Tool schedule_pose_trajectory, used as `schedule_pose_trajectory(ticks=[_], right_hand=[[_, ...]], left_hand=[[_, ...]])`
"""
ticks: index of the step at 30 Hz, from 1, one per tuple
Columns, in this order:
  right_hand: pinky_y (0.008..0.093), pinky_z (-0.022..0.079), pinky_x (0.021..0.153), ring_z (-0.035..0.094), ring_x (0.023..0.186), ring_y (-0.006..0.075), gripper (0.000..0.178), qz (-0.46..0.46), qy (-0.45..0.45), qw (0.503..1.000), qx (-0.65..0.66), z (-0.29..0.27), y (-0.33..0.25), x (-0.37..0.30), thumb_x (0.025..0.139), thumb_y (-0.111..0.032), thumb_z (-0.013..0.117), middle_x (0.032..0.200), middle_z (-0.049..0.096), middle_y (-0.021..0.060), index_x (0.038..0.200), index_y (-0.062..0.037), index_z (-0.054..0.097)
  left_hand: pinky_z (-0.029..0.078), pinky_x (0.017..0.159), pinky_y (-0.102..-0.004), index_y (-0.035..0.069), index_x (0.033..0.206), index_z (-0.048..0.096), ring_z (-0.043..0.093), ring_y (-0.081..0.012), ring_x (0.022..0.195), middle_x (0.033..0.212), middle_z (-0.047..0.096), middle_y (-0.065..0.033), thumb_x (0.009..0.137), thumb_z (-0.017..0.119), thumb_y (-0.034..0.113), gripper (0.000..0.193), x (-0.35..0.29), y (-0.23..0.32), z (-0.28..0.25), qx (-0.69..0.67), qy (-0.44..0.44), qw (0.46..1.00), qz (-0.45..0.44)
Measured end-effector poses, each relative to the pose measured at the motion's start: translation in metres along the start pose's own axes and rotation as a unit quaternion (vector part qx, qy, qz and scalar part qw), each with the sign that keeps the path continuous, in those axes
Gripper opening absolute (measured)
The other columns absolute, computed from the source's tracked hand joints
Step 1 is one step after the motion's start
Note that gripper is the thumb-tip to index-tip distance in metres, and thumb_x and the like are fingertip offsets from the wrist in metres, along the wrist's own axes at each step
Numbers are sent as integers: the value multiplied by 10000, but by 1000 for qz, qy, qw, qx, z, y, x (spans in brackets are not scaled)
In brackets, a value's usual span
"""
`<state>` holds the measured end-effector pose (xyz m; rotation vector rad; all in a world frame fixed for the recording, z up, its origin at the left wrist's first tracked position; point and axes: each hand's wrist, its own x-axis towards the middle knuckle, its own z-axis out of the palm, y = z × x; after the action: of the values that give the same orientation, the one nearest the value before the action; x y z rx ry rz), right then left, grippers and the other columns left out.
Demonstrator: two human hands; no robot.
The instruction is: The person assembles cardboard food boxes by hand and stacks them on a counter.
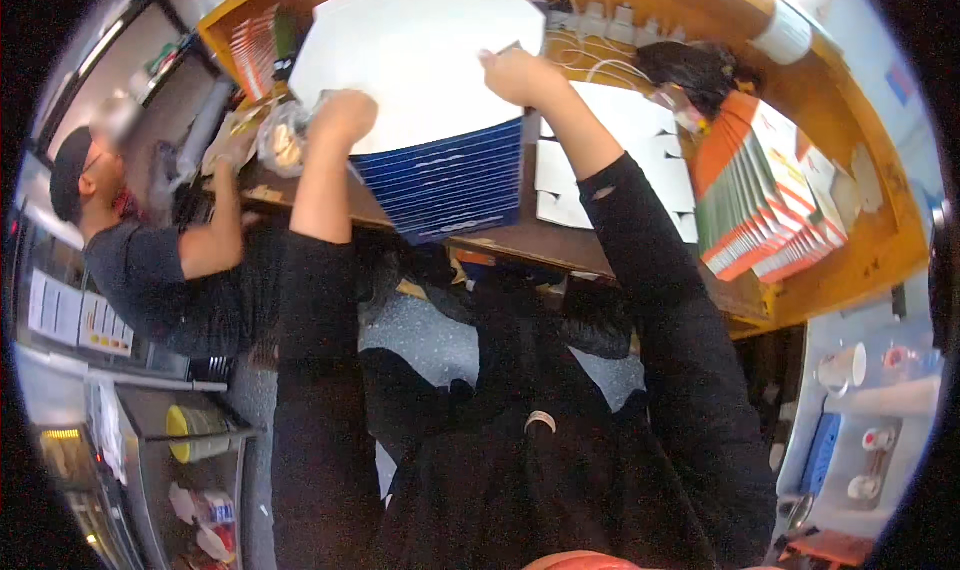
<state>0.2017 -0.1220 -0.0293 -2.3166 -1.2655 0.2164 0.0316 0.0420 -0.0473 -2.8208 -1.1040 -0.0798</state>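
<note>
A large white cardboard sheet (420,60) lies in front of me on top of a stack of blue cartons (445,185), whose layered edges face me over the counter's front edge. My left hand (345,118) is closed at the sheet's left side, slightly blurred. At the right side my right hand (520,75) is closed, with thumb and finger pinching the sheet's edge. Whether either hand holds more than the top sheet is hidden. Right of the stack lie flat white cardboard blanks (615,170) with slotted edges.
Orange, white and green folded cartons (765,190) stand stacked at the right end of the wooden counter (880,220). White cables and plugs (600,25) and a black plastic bag (690,70) sit at the back. A co-worker (170,240) stands close on my left, beside a clear plastic bag (285,140).
</note>
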Motion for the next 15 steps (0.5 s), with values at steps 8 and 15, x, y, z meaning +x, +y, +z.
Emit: schedule_pose_trajectory(ticks=[8, 15], right_hand=[[360, 388, 894, 514, 1019, 350, 804, 105, 116, 987, -35, 20, 206, -80, 710, -652, 480, 1023, 558, 257, 1044, 76, 544], [422, 442, 785, 568, 909, 348, 679, 269, 93, 921, -264, 57, 298, -153, 640, -530, 637, 957, 584, 236, 979, 54, 560]], left_hand=[[440, 741, -474, -36, 962, 545, 580, -387, 801, 904, 586, -242, 876, 263, 177, 364, -26, -7, -18, -110, 34, 993, 28], [348, 907, -404, -36, 1298, 241, 518, -368, 995, 1092, 507, -277, 813, 437, 461, 722, -134, -20, -45, -466, 311, 799, -219]])
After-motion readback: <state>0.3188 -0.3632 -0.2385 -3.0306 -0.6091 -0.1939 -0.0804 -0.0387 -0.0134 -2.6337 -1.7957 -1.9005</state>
